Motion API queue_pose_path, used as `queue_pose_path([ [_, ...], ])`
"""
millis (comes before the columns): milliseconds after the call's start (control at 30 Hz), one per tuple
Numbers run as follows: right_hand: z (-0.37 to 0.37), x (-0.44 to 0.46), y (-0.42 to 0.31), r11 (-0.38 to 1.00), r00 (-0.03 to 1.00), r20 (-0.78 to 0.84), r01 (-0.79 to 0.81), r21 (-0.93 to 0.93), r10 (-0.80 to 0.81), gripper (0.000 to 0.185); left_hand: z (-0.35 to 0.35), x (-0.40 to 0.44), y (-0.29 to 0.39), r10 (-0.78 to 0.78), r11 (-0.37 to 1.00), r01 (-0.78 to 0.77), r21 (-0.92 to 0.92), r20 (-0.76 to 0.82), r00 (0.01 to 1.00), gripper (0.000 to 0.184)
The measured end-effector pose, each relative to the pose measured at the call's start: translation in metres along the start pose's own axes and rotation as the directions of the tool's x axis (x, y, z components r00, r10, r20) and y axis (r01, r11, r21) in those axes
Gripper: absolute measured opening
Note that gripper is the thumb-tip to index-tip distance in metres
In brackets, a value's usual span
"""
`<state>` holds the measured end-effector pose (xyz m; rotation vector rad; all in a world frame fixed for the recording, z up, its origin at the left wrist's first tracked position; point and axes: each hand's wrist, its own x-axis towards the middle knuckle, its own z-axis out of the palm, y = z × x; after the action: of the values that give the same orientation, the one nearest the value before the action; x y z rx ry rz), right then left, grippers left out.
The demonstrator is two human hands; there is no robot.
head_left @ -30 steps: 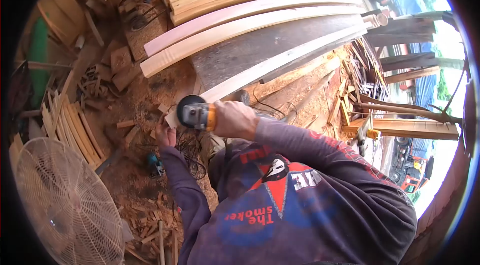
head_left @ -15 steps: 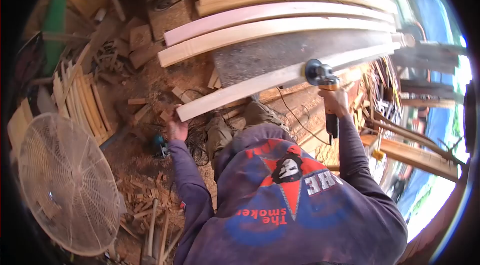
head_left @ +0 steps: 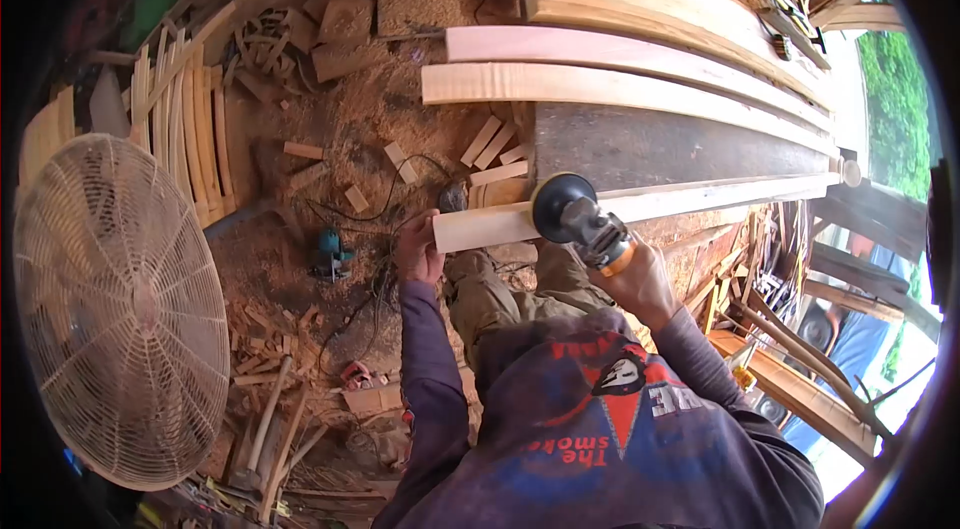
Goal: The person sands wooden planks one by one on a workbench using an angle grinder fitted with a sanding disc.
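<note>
My right hand (head_left: 642, 287) is wrapped round an angle grinder (head_left: 597, 234) with a round sanding disc (head_left: 556, 206) at its head. The disc lies against a long pale wooden board (head_left: 485, 227), near its left end. With my left hand (head_left: 420, 247) I grip that end of the board, fingers at its corner. The board reaches right along the front edge of a dark worktable (head_left: 620, 144). The grinder's rear body is hidden behind my right hand and sleeve.
More planks (head_left: 600, 89) lie side by side across the table's far part. A large fan (head_left: 125, 309) stands at the left. Offcuts, sawdust, cords and a teal power tool (head_left: 330, 254) are on the floor. Slats (head_left: 190, 129) lean at the upper left.
My right hand has brought the grinder leftward along the board, from its middle to near the left end. My left hand stays at that end. The view has shifted.
</note>
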<state>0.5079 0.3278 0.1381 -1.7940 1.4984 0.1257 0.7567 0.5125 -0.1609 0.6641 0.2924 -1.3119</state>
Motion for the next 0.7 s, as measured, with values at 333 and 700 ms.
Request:
queue_pose_path([
  [333,0.052,0.003,-0.1,0.963,0.924,0.383,0.106,-0.246,-0.004,0.056,0.027,-0.009,0.008,-0.024,0.998,0.032,0.058,-0.147,0.989,0.033],
  [700,-0.067,-0.031,0.071,0.984,0.999,-0.012,-0.045,-0.173,0.043,0.047,0.084,-0.044,0.011,0.145,0.844,-0.079,0.531,-0.084,0.986,0.051],
])
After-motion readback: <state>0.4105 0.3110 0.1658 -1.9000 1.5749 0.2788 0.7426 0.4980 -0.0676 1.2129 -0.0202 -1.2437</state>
